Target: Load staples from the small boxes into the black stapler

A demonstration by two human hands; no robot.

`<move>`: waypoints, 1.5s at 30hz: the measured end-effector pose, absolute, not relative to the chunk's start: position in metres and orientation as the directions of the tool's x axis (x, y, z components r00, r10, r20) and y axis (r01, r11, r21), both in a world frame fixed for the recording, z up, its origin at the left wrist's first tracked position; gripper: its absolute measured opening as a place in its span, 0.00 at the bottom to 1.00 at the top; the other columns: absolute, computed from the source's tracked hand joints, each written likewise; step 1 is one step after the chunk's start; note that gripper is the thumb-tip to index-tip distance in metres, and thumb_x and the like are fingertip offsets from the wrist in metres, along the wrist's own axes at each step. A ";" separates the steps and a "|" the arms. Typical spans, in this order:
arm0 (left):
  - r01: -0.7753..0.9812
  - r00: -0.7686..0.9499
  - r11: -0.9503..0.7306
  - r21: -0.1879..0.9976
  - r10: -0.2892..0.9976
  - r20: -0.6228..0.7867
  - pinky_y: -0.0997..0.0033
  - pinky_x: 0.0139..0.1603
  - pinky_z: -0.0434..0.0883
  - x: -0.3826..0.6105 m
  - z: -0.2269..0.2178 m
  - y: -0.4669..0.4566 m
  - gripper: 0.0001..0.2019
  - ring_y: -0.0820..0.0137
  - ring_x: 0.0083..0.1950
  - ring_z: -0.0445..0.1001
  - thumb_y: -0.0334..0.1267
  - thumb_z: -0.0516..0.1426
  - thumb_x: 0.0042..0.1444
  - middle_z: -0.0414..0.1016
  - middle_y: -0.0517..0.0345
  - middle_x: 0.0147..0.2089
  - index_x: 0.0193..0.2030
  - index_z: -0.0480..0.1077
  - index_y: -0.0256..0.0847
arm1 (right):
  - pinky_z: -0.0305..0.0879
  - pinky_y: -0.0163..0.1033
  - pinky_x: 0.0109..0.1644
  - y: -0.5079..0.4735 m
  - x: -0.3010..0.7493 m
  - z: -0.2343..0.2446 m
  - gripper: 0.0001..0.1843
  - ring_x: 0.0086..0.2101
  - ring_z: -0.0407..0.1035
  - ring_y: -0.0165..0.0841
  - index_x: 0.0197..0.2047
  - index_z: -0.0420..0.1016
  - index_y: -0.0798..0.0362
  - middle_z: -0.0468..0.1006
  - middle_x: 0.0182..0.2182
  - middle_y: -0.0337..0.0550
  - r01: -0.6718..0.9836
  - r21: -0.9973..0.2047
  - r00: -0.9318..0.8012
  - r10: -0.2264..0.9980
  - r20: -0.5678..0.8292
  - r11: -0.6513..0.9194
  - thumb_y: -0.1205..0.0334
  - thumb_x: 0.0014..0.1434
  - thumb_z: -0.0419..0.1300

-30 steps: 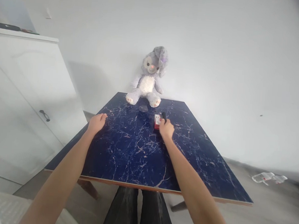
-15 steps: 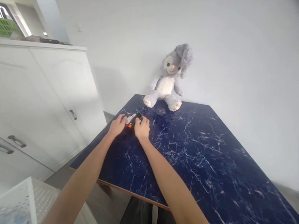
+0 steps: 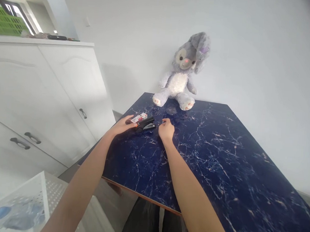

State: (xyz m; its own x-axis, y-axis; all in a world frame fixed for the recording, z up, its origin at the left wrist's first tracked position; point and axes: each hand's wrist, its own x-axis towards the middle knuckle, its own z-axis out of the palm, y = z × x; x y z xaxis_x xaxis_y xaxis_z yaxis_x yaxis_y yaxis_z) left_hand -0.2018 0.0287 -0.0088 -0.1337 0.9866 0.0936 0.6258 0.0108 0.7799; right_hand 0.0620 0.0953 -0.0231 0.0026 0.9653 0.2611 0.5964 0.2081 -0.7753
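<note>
A black stapler (image 3: 146, 124) with an orange mark at its rear end lies on the dark blue marbled table (image 3: 195, 147), its front pointing right. Right behind it rests a small white-and-red box (image 3: 139, 118). My left hand (image 3: 123, 124) is to the left of both, fingers apart, its thumb touching the stapler's orange end and the other fingertips near the box. My right hand (image 3: 166, 130) is just right of the stapler's front, apart from it, with curled fingers. Whatever may be inside those fingers is hidden.
A grey plush rabbit (image 3: 178, 84) sits at the table's back edge against the wall. White cabinets (image 3: 56, 84) stand on the left. At lower left is a white perforated basket (image 3: 44, 193) holding clear plastic items.
The stapler has turned from pointing away from me to pointing right. My right hand has let go of it and moved right. The whole view has shifted slightly.
</note>
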 end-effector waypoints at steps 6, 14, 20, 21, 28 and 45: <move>0.665 -0.152 -0.041 0.746 0.970 0.188 0.59 0.61 0.69 -0.196 -0.010 0.033 0.37 0.56 0.60 0.73 0.58 0.63 0.52 0.73 0.49 0.62 0.66 0.66 0.45 | 0.65 0.42 0.56 0.084 0.089 -0.030 0.26 0.49 0.73 0.40 0.55 0.71 0.54 0.80 0.48 0.48 0.580 -0.742 -0.109 0.934 0.340 0.338 0.74 0.53 0.50; 0.636 -0.215 -0.017 0.772 0.956 0.198 0.61 0.57 0.71 -0.190 -0.013 0.028 0.30 0.59 0.53 0.77 0.58 0.59 0.56 0.79 0.53 0.55 0.61 0.72 0.45 | 0.63 0.51 0.55 0.074 0.076 -0.025 0.21 0.53 0.64 0.48 0.54 0.74 0.49 0.72 0.56 0.51 0.750 -0.418 -0.363 0.847 0.389 0.513 0.68 0.58 0.54; 0.688 -0.298 0.019 0.725 0.919 0.258 0.60 0.54 0.72 -0.189 -0.016 0.035 0.24 0.58 0.51 0.77 0.55 0.61 0.55 0.80 0.52 0.52 0.54 0.76 0.44 | 0.62 0.50 0.50 0.063 0.091 -0.023 0.13 0.46 0.64 0.46 0.45 0.76 0.49 0.74 0.44 0.52 0.810 -0.290 -0.341 0.812 0.475 0.510 0.69 0.59 0.55; 0.680 -0.303 0.003 0.733 0.912 0.278 0.61 0.54 0.72 -0.189 -0.017 0.036 0.24 0.59 0.51 0.78 0.54 0.61 0.55 0.80 0.52 0.52 0.54 0.75 0.44 | 0.62 0.50 0.50 0.063 0.094 -0.023 0.14 0.46 0.65 0.46 0.45 0.76 0.49 0.74 0.44 0.52 0.813 -0.287 -0.336 0.811 0.480 0.507 0.69 0.58 0.55; 0.724 -0.508 0.189 0.664 0.796 0.328 0.63 0.50 0.73 -0.195 -0.019 0.038 0.20 0.61 0.48 0.79 0.48 0.54 0.61 0.80 0.51 0.50 0.56 0.71 0.43 | 0.64 0.43 0.47 0.072 0.103 -0.025 0.14 0.42 0.71 0.41 0.48 0.73 0.50 0.79 0.42 0.47 0.709 -0.524 -0.239 0.859 0.452 0.472 0.68 0.61 0.52; 0.872 -0.112 -0.159 0.462 0.856 0.505 0.57 0.64 0.64 -0.165 -0.004 0.031 0.23 0.58 0.55 0.74 0.46 0.45 0.68 0.80 0.50 0.49 0.44 0.81 0.41 | 0.69 0.40 0.44 0.079 0.117 -0.029 0.15 0.31 0.77 0.36 0.44 0.73 0.51 0.83 0.34 0.43 0.243 -0.935 0.143 0.944 0.299 0.259 0.49 0.62 0.56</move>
